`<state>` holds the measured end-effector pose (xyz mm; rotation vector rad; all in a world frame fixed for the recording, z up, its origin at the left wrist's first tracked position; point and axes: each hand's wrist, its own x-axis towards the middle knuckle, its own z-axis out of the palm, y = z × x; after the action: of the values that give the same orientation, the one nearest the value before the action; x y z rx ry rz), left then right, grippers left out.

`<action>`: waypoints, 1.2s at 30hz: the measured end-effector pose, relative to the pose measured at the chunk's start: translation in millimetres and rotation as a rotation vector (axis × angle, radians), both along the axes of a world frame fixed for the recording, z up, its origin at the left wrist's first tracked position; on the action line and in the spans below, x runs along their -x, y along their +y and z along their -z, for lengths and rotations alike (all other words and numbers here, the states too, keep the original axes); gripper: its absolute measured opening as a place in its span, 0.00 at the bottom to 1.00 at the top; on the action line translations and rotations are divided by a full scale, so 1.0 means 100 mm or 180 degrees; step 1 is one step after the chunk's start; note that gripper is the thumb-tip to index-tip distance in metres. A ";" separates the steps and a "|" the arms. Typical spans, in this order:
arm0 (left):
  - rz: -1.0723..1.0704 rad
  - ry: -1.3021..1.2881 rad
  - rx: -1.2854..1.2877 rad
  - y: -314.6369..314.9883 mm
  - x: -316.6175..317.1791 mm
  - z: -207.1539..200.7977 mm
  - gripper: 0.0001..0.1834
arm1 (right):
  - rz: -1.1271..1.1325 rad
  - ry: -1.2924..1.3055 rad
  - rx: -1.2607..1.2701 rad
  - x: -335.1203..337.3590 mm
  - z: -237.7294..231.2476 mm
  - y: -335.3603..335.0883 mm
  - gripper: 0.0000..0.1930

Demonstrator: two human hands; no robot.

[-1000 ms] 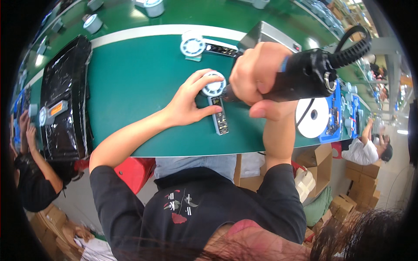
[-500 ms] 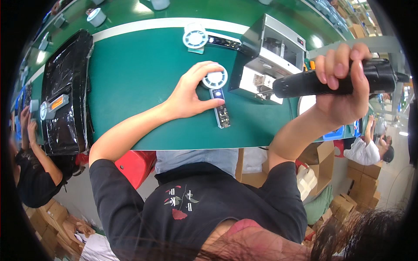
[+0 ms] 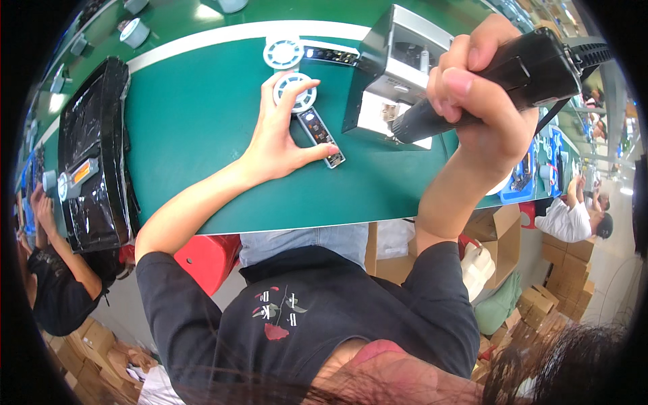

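My left hand (image 3: 270, 138) is closed around a pale blue device (image 3: 314, 128) with a round, slotted head and an open handle that shows a circuit board. One finger lies over the head, and the thumb presses near the handle's end. In my right hand (image 3: 482, 101) is a black electric screwdriver (image 3: 526, 67), gripped around its body and slanting down to the left. Its front end is at the lit front of a silver and black screw feeder (image 3: 408, 30); the bit's tip is hard to make out. Just beyond my left hand lies a similar device (image 3: 283, 52), its handle toward the feeder.
A black plastic-wrapped pad (image 3: 98, 148) lies at the left of the green table (image 3: 202, 135), with another device (image 3: 79, 177) on it. Blue trays (image 3: 520, 182) stand at the right. Beyond the white line, several pale housings (image 3: 133, 32) sit. Other people work at both sides.
The device in my left hand has turned slightly and come nearer the far device. My right hand has tilted the screwdriver more steeply, its rear end rising. The whole view has shifted slightly.
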<state>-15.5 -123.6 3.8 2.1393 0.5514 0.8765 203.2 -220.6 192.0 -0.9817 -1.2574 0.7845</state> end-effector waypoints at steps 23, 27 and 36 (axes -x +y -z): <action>-0.0032 -0.0367 0.0272 0.05 -0.01 0.09 0.52 | -0.1010 -0.0720 -0.0022 0.51 0.27 0.14 0.23; -0.0117 -0.0344 0.0215 0.05 -0.02 0.13 0.52 | -0.2066 -0.0320 -0.0359 0.45 0.33 0.29 0.20; -0.0112 -0.0291 0.0084 0.05 0.00 0.13 0.51 | -0.3847 0.0429 -0.0431 0.55 0.44 0.38 0.13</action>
<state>-15.6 -118.6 -9.4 2.0603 0.5526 0.9763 148.1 -182.6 148.2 0.0568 -1.7198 1.6066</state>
